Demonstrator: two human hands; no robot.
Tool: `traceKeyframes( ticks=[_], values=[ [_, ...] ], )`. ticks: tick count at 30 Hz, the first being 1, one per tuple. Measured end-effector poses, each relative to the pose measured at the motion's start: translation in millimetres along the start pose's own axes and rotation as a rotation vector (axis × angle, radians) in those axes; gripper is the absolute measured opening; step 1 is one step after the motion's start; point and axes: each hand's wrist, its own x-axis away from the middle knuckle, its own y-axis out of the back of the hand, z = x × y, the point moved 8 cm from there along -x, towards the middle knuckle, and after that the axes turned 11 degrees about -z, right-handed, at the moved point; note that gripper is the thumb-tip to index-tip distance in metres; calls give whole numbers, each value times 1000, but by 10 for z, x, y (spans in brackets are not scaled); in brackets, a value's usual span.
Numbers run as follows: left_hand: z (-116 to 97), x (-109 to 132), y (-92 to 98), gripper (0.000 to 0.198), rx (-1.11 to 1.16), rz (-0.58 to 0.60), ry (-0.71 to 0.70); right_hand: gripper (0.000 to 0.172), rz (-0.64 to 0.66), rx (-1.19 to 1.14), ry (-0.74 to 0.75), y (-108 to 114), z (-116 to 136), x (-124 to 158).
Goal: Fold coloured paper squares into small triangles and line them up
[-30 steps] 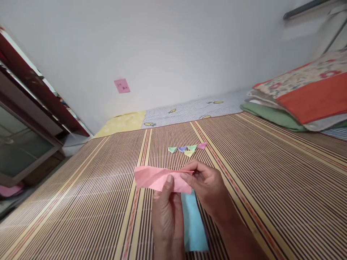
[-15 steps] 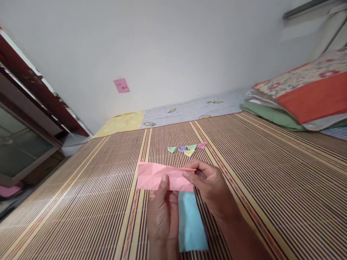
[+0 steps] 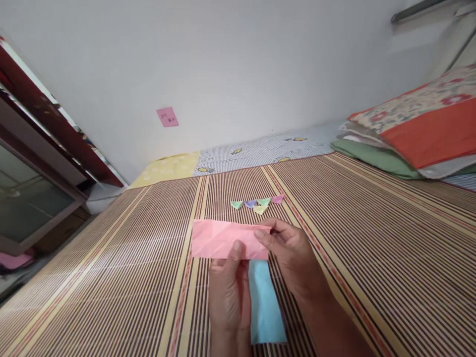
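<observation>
A creased pink paper strip (image 3: 219,239) is held out level between both hands. My left hand (image 3: 229,287) grips its lower edge, thumb on the front face and the fingers behind it, mostly hidden. At the strip's right end, my right hand (image 3: 290,253) pinches the upper corner between thumb and fingers. Below lies a blue paper strip (image 3: 267,307) on the striped mat, its top end covered by the pink one. Beyond the hands sit several small folded paper pieces, among them a yellow one (image 3: 261,209), a purple one (image 3: 250,204) and a pink one (image 3: 277,199).
The striped bamboo-like mat (image 3: 111,267) spreads across the bed. A folded bedding stack (image 3: 420,134) lies at the far right. A pink note (image 3: 167,117) is stuck on the white wall (image 3: 260,64). At the left edge stands a glass-panelled cabinet (image 3: 33,193).
My left hand has slid slightly right along the pink paper strip, its thumb now closer to my right hand. The strip has shifted a little right and up.
</observation>
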Motion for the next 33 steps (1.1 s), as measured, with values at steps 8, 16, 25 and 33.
traceKeyframes(
  ticks=[8,16,25,33],
  values=[
    [-1,20,61,18,-68,-101,-120,17,31,56,50,-16,-26,-3],
    [-5,-13,9,12,-7,-13,13,15,23,28,56,44,-3,-33],
    [36,-42,71,22,-99,-28,0,17,-80,114,131,110,81,-37],
    [39,-12,56,27,-150,-7,73,15,-124,73,161,179,99,-72]
  ],
)
